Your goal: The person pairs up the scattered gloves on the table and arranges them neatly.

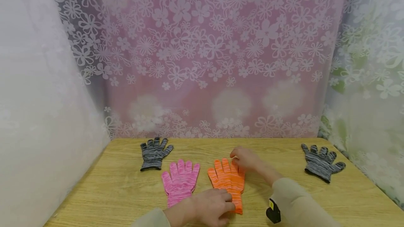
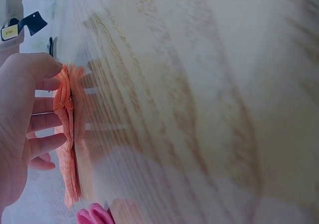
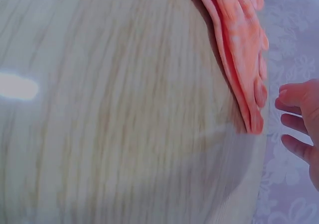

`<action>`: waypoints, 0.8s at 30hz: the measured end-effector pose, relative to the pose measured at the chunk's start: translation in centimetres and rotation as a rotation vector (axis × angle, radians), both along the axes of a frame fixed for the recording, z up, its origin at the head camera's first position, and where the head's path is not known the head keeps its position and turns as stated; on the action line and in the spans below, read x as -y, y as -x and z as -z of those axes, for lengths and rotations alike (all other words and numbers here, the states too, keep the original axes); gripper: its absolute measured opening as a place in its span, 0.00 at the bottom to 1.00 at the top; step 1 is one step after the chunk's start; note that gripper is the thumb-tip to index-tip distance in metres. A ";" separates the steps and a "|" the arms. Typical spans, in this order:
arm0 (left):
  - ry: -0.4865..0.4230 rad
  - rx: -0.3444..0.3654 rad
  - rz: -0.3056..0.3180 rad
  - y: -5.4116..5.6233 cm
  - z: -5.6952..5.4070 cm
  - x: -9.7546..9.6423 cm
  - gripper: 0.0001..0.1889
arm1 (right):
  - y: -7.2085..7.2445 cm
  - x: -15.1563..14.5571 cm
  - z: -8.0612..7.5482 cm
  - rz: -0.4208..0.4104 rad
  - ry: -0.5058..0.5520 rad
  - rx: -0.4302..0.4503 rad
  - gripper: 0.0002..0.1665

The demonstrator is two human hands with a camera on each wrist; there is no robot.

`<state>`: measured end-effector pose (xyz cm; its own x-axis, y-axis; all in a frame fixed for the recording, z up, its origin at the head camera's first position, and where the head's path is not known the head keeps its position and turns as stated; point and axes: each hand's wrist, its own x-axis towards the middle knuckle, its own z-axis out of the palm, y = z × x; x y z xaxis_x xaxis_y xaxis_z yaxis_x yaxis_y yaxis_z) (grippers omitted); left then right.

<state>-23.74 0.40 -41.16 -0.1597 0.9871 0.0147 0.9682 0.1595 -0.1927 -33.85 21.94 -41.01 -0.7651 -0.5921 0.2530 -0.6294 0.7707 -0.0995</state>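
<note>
Orange knitted gloves [image 1: 231,181] lie flat on the table, fingers pointing away; their layered edge looks like a stacked pair. My left hand [image 1: 213,206] is over their cuff end, and in the left wrist view its thumb and fingers touch the orange fabric [image 2: 67,129] with the fingers loosely bent. Near the fingertip end is my right hand [image 1: 247,158]. The right wrist view shows this hand [image 3: 301,119] with relaxed fingers, holding nothing, a small gap from the gloves [image 3: 239,50]. Left of them lie pink knitted gloves [image 1: 181,181], partly covered by my left arm.
A grey-black striped glove [image 1: 154,155] lies at the back left of the wooden table [image 1: 113,185], another grey-black glove [image 1: 322,162] at the right. Flowered curtains [image 1: 214,62] hang behind and at the sides. A black device with a yellow label [image 1: 273,211] sits by my right sleeve.
</note>
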 end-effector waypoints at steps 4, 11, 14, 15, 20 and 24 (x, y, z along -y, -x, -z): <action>-0.001 0.016 -0.003 0.1 0.1 0.0 0.10 | 0.1 -0.7 0.0 0.011 -0.025 -0.005 0.05; -0.011 0.032 0.009 0.3 0.3 0.0 0.10 | 0.0 -0.6 0.9 0.067 -0.073 -0.040 0.05; -0.005 0.034 0.015 0.3 0.3 -0.1 0.10 | 0.0 -0.4 1.3 0.082 -0.071 -0.067 0.07; -0.003 0.033 0.015 0.3 0.3 -0.1 0.10 | 0.0 -0.3 1.4 0.086 -0.068 -0.075 0.07; 0.007 0.037 0.007 0.4 0.3 -0.1 0.10 | 0.1 0.1 1.4 0.084 -0.037 -0.100 0.06; 0.007 0.042 0.005 0.4 0.3 -0.1 0.11 | 0.1 0.3 1.4 0.100 -0.019 -0.083 0.06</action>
<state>-24.13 0.45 -41.41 -0.1550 0.9879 0.0009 0.9763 0.1533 -0.1525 -33.98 21.61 -42.36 -0.7977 -0.5188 0.3073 -0.5545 0.8314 -0.0357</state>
